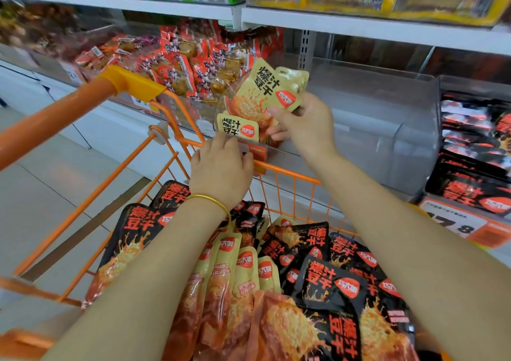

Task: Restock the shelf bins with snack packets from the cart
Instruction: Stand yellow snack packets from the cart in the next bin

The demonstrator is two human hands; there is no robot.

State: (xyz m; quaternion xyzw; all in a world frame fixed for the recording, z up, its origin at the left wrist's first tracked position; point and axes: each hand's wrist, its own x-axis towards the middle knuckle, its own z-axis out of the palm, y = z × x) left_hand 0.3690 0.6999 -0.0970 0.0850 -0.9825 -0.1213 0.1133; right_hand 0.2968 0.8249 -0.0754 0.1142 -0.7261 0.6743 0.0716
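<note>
Centre frame: right hand (307, 122) pinches yellow packets (265, 89), long axis tilted up-left, at clear bin (387, 128) front lip; bin opens up-right. Left hand (221, 167), lower left, fingers curled on lower packet (237, 127).

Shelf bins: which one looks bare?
The clear middle bin, beyond the right hand: its floor shows bare. Red packets heap the one on its left, black packets fill the one on its right.
</note>
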